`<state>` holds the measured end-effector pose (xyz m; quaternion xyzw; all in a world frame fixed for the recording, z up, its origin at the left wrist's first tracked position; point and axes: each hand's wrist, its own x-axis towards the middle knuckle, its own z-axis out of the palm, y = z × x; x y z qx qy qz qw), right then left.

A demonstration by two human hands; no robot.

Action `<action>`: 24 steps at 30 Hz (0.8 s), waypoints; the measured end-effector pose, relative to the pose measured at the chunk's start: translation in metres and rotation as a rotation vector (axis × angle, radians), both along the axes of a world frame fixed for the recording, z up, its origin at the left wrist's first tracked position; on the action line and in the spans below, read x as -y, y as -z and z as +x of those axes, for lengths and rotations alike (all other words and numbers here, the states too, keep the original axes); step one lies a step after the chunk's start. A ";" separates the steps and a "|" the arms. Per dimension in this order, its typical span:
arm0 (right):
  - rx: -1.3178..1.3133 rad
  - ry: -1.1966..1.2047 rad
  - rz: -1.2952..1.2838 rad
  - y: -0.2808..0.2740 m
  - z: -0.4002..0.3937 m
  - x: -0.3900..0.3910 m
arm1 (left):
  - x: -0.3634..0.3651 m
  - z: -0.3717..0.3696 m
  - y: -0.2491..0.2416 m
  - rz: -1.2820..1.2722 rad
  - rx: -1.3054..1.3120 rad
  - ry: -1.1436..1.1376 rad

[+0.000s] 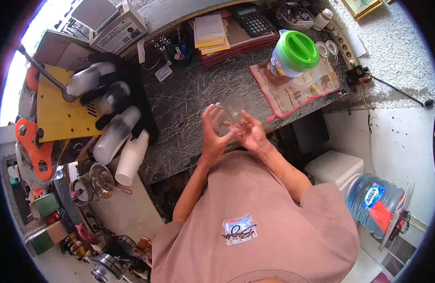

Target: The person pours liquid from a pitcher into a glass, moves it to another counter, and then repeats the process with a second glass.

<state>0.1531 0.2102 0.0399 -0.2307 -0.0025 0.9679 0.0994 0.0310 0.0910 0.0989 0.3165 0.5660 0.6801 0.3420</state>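
Over the dark marbled counter (184, 99) my left hand (211, 134) grips a clear plastic cup (228, 113), fingers wrapped around its rim. My right hand (249, 132) is at the cup's other side, its fingers spread and touching the cup's wall near the bottom. The cup looks empty and tilts away from me. Both forearms come up from my pink shirt toward the counter's front edge.
A jug with a green lid (294, 54) stands on a red-edged cloth (297, 89) at the right. Stacks of cups (123, 137) and a yellow sealing machine (62, 108) lie left. A calculator (252, 20), notebooks (210, 33) and a water gallon (375, 203) are around.
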 end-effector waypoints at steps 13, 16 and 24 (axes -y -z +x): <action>0.869 0.210 1.764 -0.065 -0.014 -0.029 | 0.003 -0.066 -0.012 -0.413 -0.518 -0.375; 1.146 0.864 1.905 -0.088 0.024 -0.081 | 0.003 -0.075 -0.010 -0.467 -0.429 -0.280; 0.938 0.571 1.565 -0.121 0.061 -0.184 | 0.001 -0.078 0.008 -0.441 -0.418 -0.217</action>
